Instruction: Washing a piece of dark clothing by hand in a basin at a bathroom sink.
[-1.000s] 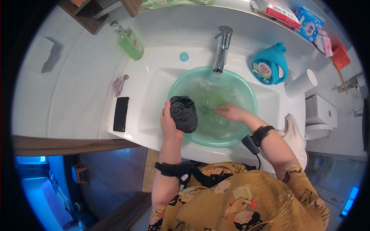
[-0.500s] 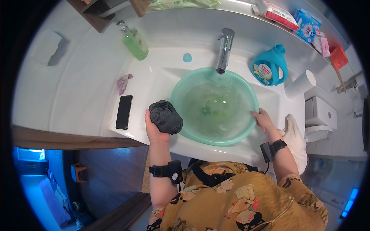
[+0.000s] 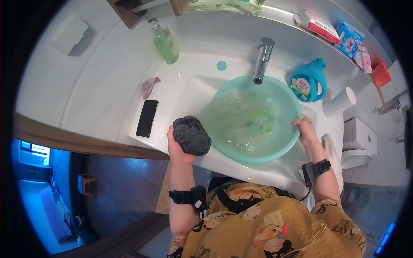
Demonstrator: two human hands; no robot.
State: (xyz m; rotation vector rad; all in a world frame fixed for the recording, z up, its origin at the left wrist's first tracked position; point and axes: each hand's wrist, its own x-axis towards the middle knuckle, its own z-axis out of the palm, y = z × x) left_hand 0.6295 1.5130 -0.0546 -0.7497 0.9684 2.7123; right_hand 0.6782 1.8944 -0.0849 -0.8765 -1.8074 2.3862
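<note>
My left hand (image 3: 177, 146) grips a balled-up dark wet cloth (image 3: 192, 135), held just left of a green plastic basin (image 3: 254, 155) and over the white sink's front edge (image 3: 180, 92). The basin sits in the sink under the chrome tap (image 3: 263, 59) and holds water with a few small green bits. My right hand (image 3: 306, 130) grips the basin's right rim. Both wrists wear black bands.
A black phone (image 3: 147, 118) and a small pink cloth (image 3: 149, 87) lie on the sink's left ledge. A green soap bottle (image 3: 165, 42) stands behind. A blue detergent jug (image 3: 308, 82), a white paper roll (image 3: 340, 103) and boxes sit at right. A toilet (image 3: 359, 142) is far right.
My left hand lifted the dark cloth out of the basin and moved it left past the rim. My right hand left the water and took hold of the basin's right rim.
</note>
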